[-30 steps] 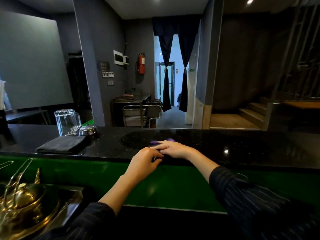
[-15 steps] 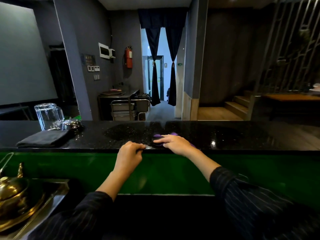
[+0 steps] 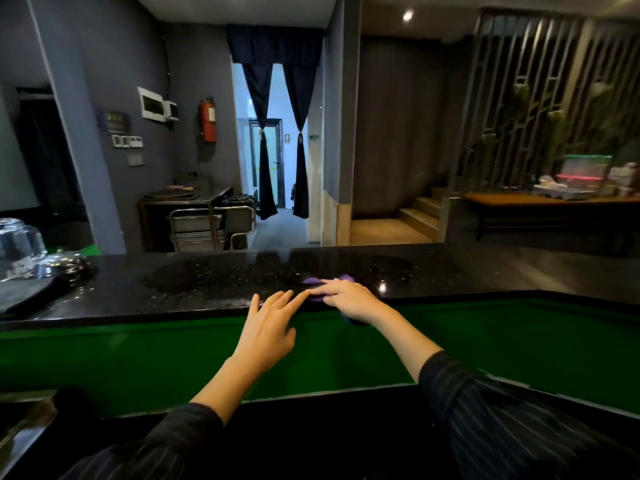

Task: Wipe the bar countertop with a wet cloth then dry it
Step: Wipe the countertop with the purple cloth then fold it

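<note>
The black speckled bar countertop (image 3: 214,282) runs across the view, with wet patches at its middle. My right hand (image 3: 349,296) lies flat on a purple cloth (image 3: 311,280) near the counter's front edge; only small bits of the cloth show past the fingers. Just to its left, my left hand (image 3: 268,327) is open with fingers spread, its fingertips touching the counter's front edge and holding nothing. A dark folded cloth (image 3: 24,294) rests on the counter at the far left.
Upturned glasses (image 3: 19,244) and a small metal dome (image 3: 64,263) stand at the counter's far left. A green panel (image 3: 485,341) drops below the counter's front edge. Behind the bar are a metal trolley (image 3: 211,226), a curtained doorway and steps.
My left hand has opened from a fist into spread fingers and moved right toward my right hand. The view has shifted right, so the glasses and dark cloth now sit at the left edge.
</note>
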### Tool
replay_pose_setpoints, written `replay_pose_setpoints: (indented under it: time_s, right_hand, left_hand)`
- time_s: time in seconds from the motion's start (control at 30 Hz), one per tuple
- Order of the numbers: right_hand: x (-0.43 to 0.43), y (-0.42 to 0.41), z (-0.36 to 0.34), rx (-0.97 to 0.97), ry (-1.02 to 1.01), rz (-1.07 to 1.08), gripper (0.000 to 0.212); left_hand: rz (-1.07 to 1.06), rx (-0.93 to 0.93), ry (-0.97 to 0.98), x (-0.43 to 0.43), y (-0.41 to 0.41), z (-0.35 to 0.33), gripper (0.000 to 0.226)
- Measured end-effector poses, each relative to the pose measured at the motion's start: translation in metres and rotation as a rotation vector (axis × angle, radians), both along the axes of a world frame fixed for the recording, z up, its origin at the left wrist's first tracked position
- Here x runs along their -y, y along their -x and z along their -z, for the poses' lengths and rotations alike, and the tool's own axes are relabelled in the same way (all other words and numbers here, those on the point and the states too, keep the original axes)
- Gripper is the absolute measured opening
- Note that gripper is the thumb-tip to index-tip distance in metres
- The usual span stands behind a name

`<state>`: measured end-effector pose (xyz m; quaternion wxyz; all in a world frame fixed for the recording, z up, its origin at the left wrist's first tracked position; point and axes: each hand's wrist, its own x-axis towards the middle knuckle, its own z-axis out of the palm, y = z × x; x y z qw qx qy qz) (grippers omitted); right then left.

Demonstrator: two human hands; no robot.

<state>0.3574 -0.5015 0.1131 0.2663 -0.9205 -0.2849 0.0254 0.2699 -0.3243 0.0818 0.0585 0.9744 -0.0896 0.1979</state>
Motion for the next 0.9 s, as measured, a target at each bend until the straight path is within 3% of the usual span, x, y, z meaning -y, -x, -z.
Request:
replay_pose_setpoints:
  time_s: [0.1, 0.23, 0.3, 0.4, 0.53, 0.6, 0.67, 0.8, 0.9]
  right_hand:
    - [0.059, -0.027, -0.005, -0.078, -0.016, 0.074, 0.046]
    - [0.106, -0.057, -0.006, -0.044, 0.1, 0.488, 0.048]
    - [0.092, -0.059, -0.005, 0.014, 0.154, 0.561, 0.048]
    - [0.051, -0.054, 0.003, 0.03, 0.132, 0.303, 0.048]
    - [0.047, -0.043, -0.02, -0.176, 0.058, 0.004, 0.047]
    - [0.06, -0.056, -0.027, -0.249, 0.026, 0.061, 0.048]
    - [0.068, -0.079, -0.022, -0.204, -0.034, 0.266, 0.046]
    - [0.028, -0.096, -0.008, -0.027, 0.238, 0.623, 0.045]
    - [-0.027, -0.094, -0.006, 0.052, 0.174, 0.458, 0.046]
  left_hand:
    - [0.002, -0.026, -0.115, -0.004, 0.003, 0.013, 0.093]
    - [-0.01, -0.093, -0.139, -0.004, 0.001, 0.008, 0.099]
    - [-0.006, -0.112, -0.106, -0.003, 0.0, 0.004, 0.097]
    - [-0.026, -0.079, -0.061, 0.001, 0.0, 0.002, 0.091]
    - [0.038, -0.1, -0.041, -0.005, -0.005, -0.013, 0.076]
    - [0.089, -0.161, 0.01, -0.019, -0.01, -0.027, 0.063]
    - [0.077, -0.196, 0.021, -0.036, -0.015, -0.037, 0.057]
    - [-0.042, -0.338, -0.015, -0.06, -0.022, -0.031, 0.072]
    - [-0.058, -0.289, -0.056, -0.062, -0.024, -0.02, 0.091]
